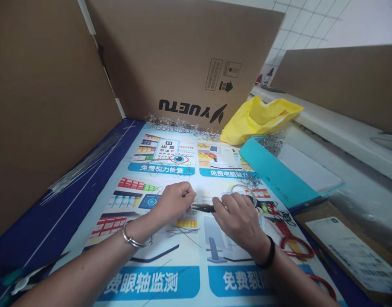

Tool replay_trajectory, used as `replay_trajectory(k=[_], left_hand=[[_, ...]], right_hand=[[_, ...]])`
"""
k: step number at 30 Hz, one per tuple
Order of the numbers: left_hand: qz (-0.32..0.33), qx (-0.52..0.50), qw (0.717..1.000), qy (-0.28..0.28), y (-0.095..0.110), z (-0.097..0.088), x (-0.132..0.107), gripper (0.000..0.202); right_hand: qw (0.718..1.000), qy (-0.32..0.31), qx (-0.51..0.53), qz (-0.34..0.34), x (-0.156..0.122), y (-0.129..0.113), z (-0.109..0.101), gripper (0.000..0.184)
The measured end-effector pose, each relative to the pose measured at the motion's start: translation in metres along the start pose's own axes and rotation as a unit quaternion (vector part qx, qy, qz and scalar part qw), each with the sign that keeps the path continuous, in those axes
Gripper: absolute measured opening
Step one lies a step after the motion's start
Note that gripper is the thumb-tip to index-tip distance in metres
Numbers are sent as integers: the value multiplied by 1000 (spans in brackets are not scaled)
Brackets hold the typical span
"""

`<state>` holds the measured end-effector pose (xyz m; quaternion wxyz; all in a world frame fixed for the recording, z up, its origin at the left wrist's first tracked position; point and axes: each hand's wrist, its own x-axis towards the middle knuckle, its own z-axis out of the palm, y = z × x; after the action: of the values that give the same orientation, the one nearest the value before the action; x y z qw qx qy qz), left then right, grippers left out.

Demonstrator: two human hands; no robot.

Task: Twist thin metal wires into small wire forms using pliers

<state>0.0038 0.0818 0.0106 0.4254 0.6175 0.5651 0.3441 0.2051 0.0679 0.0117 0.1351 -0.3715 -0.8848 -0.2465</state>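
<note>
My left hand [173, 200] is closed in a pinch over the printed poster [170, 281], its fingertips meeting the tip of a small dark plier-like tool [204, 208]. What the fingers pinch is too thin to name. My right hand [239, 217] is wrapped round the tool's handle end, the tool pointing left. A silver bangle sits on my left wrist and a black band on my right. Thin loose wires [183, 232] lie on the poster just below both hands.
Cardboard walls [189, 55] stand behind and to the left. A yellow plastic bag [259, 117] and a teal box lid [279, 175] holding wire bits lie at the back right. Red-handled scissors [294, 245] rest right of my right wrist. More wire pieces lie along the back [179, 124].
</note>
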Motion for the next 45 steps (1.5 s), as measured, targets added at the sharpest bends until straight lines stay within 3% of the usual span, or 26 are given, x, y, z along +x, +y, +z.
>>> replay_trajectory(k=[13, 27, 33, 38, 45], left_hand=[[-62, -22, 997, -30, 3, 3, -1, 14], [-73, 20, 996, -40, 4, 5, 0, 13], [-9, 104, 994, 9, 5, 5, -2, 20], [61, 203, 976, 41, 6, 3, -4, 20], [183, 240, 953, 18, -1, 0, -5, 18]], right_hand=[[1000, -8, -18, -18, -1, 0, 2, 16], [999, 29, -7, -34, -2, 0, 5, 13], [1000, 9, -9, -19, 0, 0, 4, 9], [1000, -22, 6, 6, 3, -3, 3, 7], [997, -54, 43, 27, 3, -6, 1, 12]])
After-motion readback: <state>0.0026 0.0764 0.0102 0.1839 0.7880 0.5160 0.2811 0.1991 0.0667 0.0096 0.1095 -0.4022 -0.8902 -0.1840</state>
